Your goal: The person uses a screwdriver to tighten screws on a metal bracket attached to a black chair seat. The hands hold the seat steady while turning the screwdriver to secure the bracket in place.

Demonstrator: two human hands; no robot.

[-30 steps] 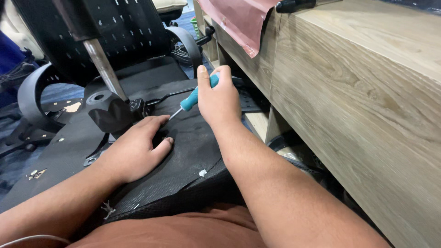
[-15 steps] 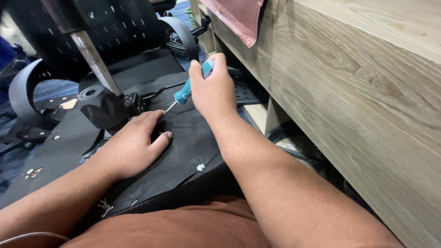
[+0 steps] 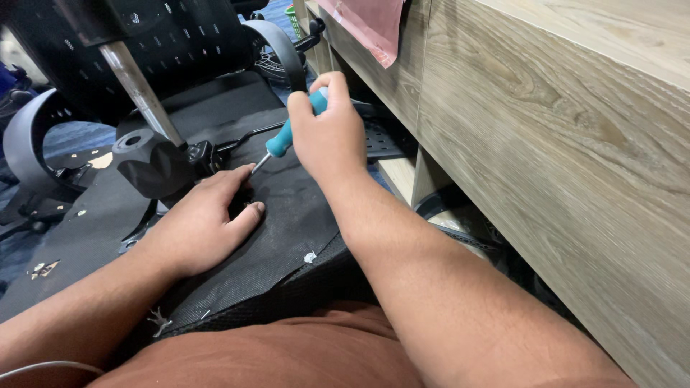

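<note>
Basically mid-screw on the upturned chair seat underside (image 3: 287, 215): left hand (image 3: 205, 226) lies flat with fingers loose, steadying it; right hand (image 3: 330, 136) clenches the teal screwdriver (image 3: 287, 136). Its long axis slants, tip down-left just beside the left fingertips. Next move likely needs straight downward pressure.

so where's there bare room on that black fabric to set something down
Bare fabric lies between the left hand and the right forearm, by the white scrap. It is crowded where the right hand works the screwdriver, beside the black bracket.
</note>
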